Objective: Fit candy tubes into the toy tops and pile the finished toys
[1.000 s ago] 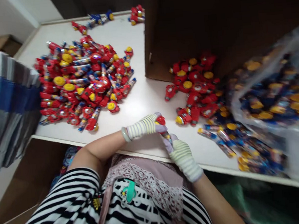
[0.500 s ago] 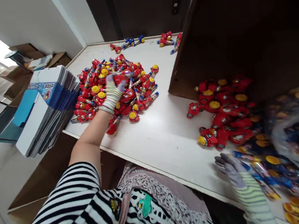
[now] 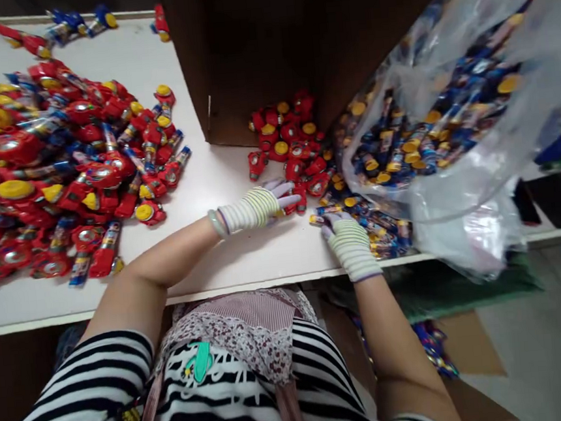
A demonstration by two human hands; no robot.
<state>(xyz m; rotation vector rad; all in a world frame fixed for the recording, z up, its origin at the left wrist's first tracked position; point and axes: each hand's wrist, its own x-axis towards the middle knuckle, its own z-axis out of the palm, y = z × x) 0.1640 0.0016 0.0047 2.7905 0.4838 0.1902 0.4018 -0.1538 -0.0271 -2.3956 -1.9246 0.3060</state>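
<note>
Head-camera view, looking down on a white table (image 3: 236, 267), with both hands at its near edge. Left hand (image 3: 259, 207), in a striped knit glove: out of the large heap of red toy candy tubes (image 3: 54, 158), where it lay in the preceding frame, and now well apart from that heap. Left fingers (image 3: 281, 191) outstretched, not clenched, touching a red toy candy tube (image 3: 299, 199) at the foot of the smaller red heap (image 3: 284, 144); holding or mere contact impossible to tell. Right hand (image 3: 351, 247), in a matching glove: closer to the left hand than before, with right fingers (image 3: 329, 231) pressed down at the edge of loose blue-wrapped tubes (image 3: 375, 228); grip likewise unclear. Clear plastic bag (image 3: 464, 234) of further blue-wrapped tubes: sharper than before, at upper right, overhanging the table edge. Brown cardboard panel (image 3: 247, 56): behind the smaller red heap. Blue toys (image 3: 68, 26): along the far table edge. Striped shirt (image 3: 71, 399) and floral apron (image 3: 237, 332): below the table edge, in the foreground.
</note>
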